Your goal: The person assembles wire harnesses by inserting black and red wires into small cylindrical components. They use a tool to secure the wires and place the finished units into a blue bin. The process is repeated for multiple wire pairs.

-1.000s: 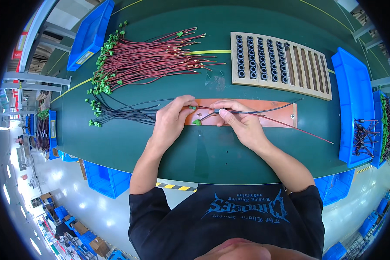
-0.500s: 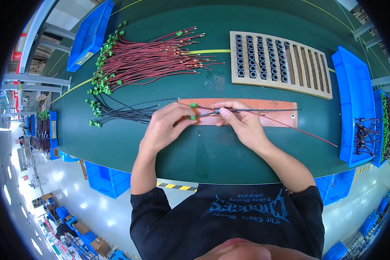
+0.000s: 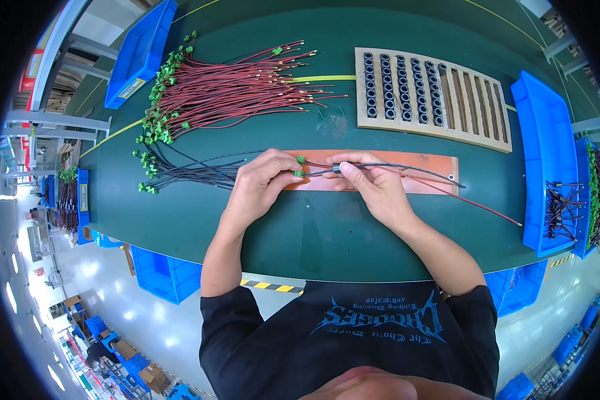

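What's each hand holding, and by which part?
Left hand: the black wire, by the green connector at its end. Right hand: the small black cylinder, by its side.

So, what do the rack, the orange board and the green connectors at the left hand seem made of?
Rack: probably bare wood, matte, judging by its tan colour. Board: perhaps plastic or laminate, smooth, from its flat, fairly even orange. Connectors: likely moulded plastic, given their solid green and blocky shapes; too small to judge finish.

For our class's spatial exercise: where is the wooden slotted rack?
In the head view, the rack sits upper right, beyond the orange board and just left of a long blue bin.
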### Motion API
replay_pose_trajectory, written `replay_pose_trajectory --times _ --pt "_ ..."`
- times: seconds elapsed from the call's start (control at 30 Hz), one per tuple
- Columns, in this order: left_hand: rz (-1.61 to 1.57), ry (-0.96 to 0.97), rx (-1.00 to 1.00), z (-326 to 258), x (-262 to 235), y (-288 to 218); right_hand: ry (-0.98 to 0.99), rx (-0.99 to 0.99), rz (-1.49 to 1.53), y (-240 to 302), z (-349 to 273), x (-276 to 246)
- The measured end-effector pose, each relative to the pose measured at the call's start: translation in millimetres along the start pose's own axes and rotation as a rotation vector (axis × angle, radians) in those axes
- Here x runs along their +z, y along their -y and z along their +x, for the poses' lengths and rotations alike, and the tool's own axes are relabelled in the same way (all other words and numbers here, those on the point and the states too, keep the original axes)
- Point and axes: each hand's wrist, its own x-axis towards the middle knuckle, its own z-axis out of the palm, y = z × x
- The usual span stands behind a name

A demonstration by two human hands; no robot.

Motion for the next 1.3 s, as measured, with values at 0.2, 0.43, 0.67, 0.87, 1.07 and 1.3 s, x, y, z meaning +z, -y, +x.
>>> replay_pose_trajectory --times 0.2,0.43,0.67,0.87,1.07,1.3 --pt "0.020 -0.009 -0.009 -1 1 -3 0.014 0.019 -0.018 2 1 -2" --pt "0.225 0.017 0.031 -1 5 -1 -0.017 -0.080 -0.126 -6 2 -6" --pt "0.125 0.007 0.090 -2 6 16 0.109 -0.155 -0.065 8 3 -10" --pt "0.300 -0.100 0.295 7 6 -5 0.010 -0.114 -0.371 3 9 -6" --pt "0.995 0.049 0.976 10 22 -82 0.068 -0.259 -0.846 -12 31 -11" --pt "1.184 0.086 0.819 68 -8 -59 -0.036 -0.352 -0.917 -3 20 2"
